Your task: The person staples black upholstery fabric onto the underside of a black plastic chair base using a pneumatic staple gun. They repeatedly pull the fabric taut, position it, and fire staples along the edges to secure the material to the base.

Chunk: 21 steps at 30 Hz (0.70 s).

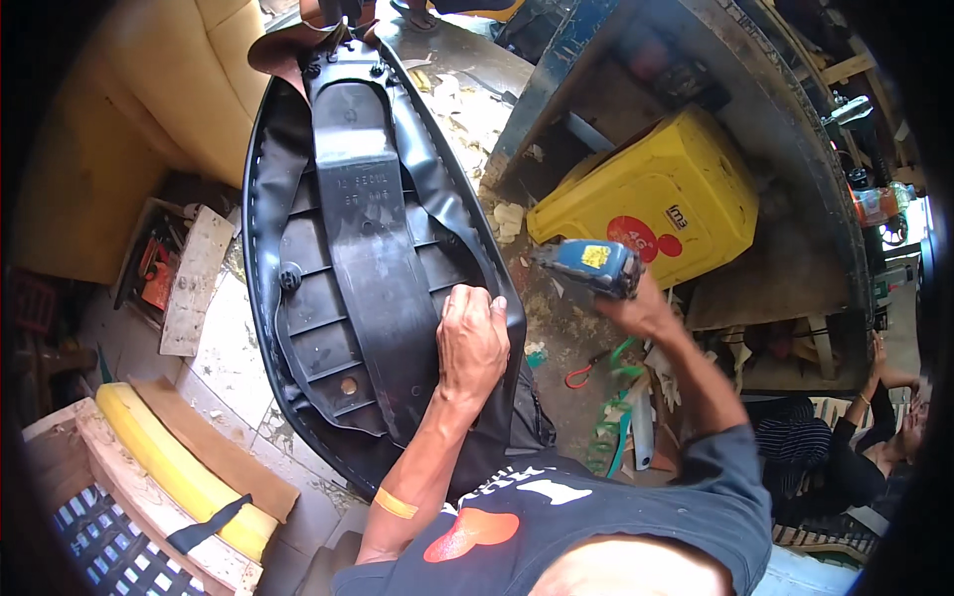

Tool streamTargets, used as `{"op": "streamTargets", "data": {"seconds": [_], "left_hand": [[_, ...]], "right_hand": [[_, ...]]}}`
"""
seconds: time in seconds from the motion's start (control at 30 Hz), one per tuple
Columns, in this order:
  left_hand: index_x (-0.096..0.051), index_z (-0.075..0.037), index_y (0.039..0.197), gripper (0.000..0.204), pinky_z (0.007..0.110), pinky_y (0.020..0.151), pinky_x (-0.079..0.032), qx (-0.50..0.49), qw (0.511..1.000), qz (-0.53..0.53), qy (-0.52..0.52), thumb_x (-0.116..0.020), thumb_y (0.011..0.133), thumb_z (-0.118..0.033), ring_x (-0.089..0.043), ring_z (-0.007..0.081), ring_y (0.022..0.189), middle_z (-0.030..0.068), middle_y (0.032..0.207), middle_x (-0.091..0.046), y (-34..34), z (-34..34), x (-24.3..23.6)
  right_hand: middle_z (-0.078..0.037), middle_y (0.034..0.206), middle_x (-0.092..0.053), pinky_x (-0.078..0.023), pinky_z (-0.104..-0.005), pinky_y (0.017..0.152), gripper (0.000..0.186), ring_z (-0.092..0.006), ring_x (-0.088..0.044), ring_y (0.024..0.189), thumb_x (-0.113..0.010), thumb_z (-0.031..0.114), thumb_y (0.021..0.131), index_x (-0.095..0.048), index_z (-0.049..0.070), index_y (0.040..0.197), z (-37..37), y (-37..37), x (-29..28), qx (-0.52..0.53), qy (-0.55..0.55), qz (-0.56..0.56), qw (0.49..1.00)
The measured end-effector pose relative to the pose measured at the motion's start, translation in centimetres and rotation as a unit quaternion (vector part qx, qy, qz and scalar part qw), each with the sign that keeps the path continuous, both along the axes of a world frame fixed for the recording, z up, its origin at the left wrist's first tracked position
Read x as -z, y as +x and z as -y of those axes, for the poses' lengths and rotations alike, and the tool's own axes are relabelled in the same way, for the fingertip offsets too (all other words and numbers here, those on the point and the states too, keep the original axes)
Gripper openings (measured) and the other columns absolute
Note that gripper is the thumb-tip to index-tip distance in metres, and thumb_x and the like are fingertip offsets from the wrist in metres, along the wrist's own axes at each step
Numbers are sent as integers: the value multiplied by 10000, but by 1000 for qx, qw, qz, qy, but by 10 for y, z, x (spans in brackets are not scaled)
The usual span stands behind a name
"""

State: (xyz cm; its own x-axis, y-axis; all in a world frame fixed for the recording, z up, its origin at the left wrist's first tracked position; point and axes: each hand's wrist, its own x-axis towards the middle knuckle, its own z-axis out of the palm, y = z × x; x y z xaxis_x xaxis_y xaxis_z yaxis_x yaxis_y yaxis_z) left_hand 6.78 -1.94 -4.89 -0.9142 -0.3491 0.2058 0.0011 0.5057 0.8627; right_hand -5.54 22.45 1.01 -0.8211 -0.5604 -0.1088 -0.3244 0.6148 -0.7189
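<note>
A black motorcycle seat [363,238] lies upside down in front of me, its ribbed plastic base facing up. Black vinyl cover [429,164] is folded over the rim and hangs loose and wrinkled inside both long sides. My left hand [473,343] is closed in a fist at the right edge of the seat, gripping the cover there. Off to the right, clear of the seat, my right hand [636,308] holds a blue staple gun [593,264] with a yellow label. Its nose points left toward the seat's edge.
A yellow plastic stool [686,199] lies tipped over at right. A green coiled hose [606,417] and a red-handled tool [579,377] are on the littered floor. At left stand a wooden tool box [194,283] and a bench with yellow padding [179,467]. Another person [845,447] sits far right.
</note>
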Motion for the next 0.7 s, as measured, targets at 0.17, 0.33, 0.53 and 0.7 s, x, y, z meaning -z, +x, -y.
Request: {"op": "streamTargets", "data": {"seconds": [0.17, 0.33, 0.53, 0.7], "left_hand": [[-586, 32, 866, 155, 533, 809, -494, -16, 1000, -21, -1, -671, 952, -65, -608, 460, 918, 234, 911, -596, 0, -1, 2], [-633, 26, 1004, 93, 542, 850, -504, -24, 999, -24, 25, -668, 925, -9, -622, 476, 984, 240, 986, -635, 0, -2, 6], [-656, 28, 1084, 153, 543, 864, -507, 10, 998, -45, 43, -647, 934, -4, -623, 485, 1011, 251, 1031, -652, 2, 3, 14], [-627, 46, 938, 76, 552, 824, -506, 14, 1000, -16, 15, -662, 920, -18, -609, 463, 949, 249, 990, -602, -2, 4, 17]], "right_hand": [[-168, 719, -739, -586, -468, 654, 228, -325, -737, 655, -749, 231, 815, -769, 24, 908, 96, -29, -107, -215, 246, -9, 945], [-253, 750, -713, -583, -497, 685, 311, -413, -730, 710, -752, 300, 763, -764, 7, 866, 163, -37, -119, -307, 400, -58, 862], [-205, 739, -724, -578, -499, 700, 212, -392, -741, 744, -719, 212, 764, -758, 34, 873, 177, -21, -115, -317, 439, -116, 833], [-196, 697, -708, -555, -463, 644, 245, -350, -720, 645, -727, 239, 772, -725, -3, 810, 158, -25, -120, -248, 409, -41, 878]]}}
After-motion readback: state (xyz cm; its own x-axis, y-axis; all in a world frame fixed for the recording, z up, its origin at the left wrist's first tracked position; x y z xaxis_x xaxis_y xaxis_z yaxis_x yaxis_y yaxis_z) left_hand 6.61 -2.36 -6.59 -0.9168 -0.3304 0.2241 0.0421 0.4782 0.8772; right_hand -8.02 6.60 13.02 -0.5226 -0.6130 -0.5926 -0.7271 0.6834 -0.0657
